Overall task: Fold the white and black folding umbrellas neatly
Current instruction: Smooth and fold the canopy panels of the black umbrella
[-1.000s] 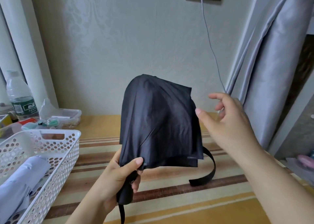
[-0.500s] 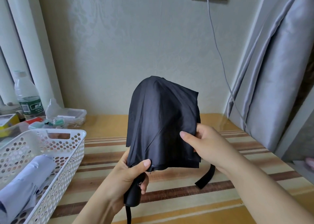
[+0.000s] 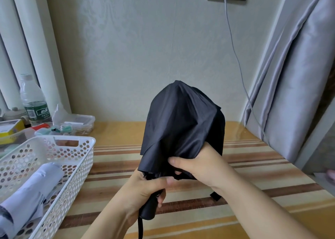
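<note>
We're over the striped surface [image 3: 244,159]; white basket [image 3: 85,159] at left holds the white umbrella [image 3: 36,189]. Black umbrella [image 3: 181,130] upright above the surface: our left hand [image 3: 145,189] grips its handle, right hand [image 3: 201,164] bunches the canopy's lower edge.
</note>
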Tool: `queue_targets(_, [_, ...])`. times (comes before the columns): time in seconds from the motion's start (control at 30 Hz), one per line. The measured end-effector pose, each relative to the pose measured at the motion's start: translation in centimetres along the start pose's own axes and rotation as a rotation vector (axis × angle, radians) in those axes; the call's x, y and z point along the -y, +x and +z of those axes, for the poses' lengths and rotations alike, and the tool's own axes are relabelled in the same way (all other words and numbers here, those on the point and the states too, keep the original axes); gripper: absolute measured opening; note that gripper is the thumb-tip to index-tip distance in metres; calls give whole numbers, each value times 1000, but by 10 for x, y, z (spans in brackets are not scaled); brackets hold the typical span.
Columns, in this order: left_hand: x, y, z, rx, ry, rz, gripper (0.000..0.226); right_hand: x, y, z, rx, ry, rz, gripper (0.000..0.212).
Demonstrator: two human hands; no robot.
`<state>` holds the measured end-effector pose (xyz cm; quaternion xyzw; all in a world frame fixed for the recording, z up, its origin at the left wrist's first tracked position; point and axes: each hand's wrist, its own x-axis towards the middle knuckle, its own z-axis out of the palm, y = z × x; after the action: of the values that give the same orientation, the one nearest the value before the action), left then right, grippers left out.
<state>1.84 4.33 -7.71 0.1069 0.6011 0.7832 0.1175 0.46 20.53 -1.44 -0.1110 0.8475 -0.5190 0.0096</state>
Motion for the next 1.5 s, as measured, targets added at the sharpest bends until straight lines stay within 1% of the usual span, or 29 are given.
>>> queue_targets(0.13, [1,1,1,-50,-40,-43,22,1,-1,0,11,-79,-6,12])
queue_targets(0.2, [1,1,0,-70,-27,-54,22,1,-3,-4,15,-108,13,14])
queue_targets(0.23, [1,1,0,-80,-15,-48,23,1,-4,-9,4,-109,32,21])
queue_targets(0.27, [1,1,-1,-89,0,-36,25,0,-5,-15,-37,-95,46,32])
queue_targets(0.3, [0,2,-2,-97,17,-20,26,0,-5,-21,-117,-58,48,46])
queue_targets(0.37, [-1,3,-4,-106,48,7,25,4,-5,-38,-348,51,-7,72])
queue_targets(0.4, [-1,4,-4,-102,65,14,23,9,-5,-47,-438,79,-55,75])
queue_targets(0.43, [0,4,-4,-96,81,18,22,16,-5,-56,-483,63,-109,71])
queue_targets(0.5, [3,4,-3,-96,97,10,21,26,-3,-71,-446,-111,-181,52])
queue_targets(0.57, [6,4,-3,-100,104,15,24,33,5,-81,-379,-277,-200,23])
queue_targets(0.6, [6,4,-3,-95,111,26,25,33,8,-85,-363,-300,-200,12])
queue_targets(0.63, [7,5,-4,-91,114,32,26,34,11,-89,-352,-303,-188,8])
queue_targets(0.7, [7,5,-6,-88,93,36,26,34,12,-97,-314,-256,-135,11])
queue_targets(0.73, [8,6,-7,-93,76,35,27,35,10,-100,-272,-183,-97,13])
queue_targets(0.8, [11,6,-9,-108,74,44,36,36,6,-103,-112,-26,9,15])
queue_targets(0.83, [12,6,-9,-119,80,50,43,35,5,-103,-52,-7,44,13])
queue_targets(0.87, [14,7,-10,-127,79,56,51,33,5,-103,-50,-5,51,13])
queue_targets(0.9, [15,8,-10,-125,67,60,59,31,6,-104,-100,-3,31,13])
queue_targets(0.97, [19,10,-11,-125,46,82,68,32,5,-111,-210,9,-33,12])
queue_targets(1.0, [21,11,-13,-131,53,92,76,34,3,-116,-201,37,-51,12])
queue_targets(1.07, [25,14,-16,-145,75,122,85,36,-1,-124,-62,78,-29,23])
queue_targets(1.13, [28,15,-18,-169,127,152,87,38,-4,-128,79,1,43,32])
queue_targets(1.2, [31,16,-20,-193,194,179,88,40,-2,-130,126,-172,109,35])
queue_targets(1.27, [32,16,-21,-211,237,194,89,44,3,-125,122,-268,174,56])
queue_targets(1.33, [31,14,-18,-204,266,229,88,49,12,-112,104,-325,206,66])
queue_targets(1.4, [27,13,-11,-183,279,278,84,49,24,-102,65,-313,208,72])
queue_targets(1.43, [25,12,-8,-183,288,300,83,48,30,-97,30,-284,206,70])
queue_targets(1.5, [21,10,-4,-180,324,305,82,46,41,-91,-55,-226,185,54])
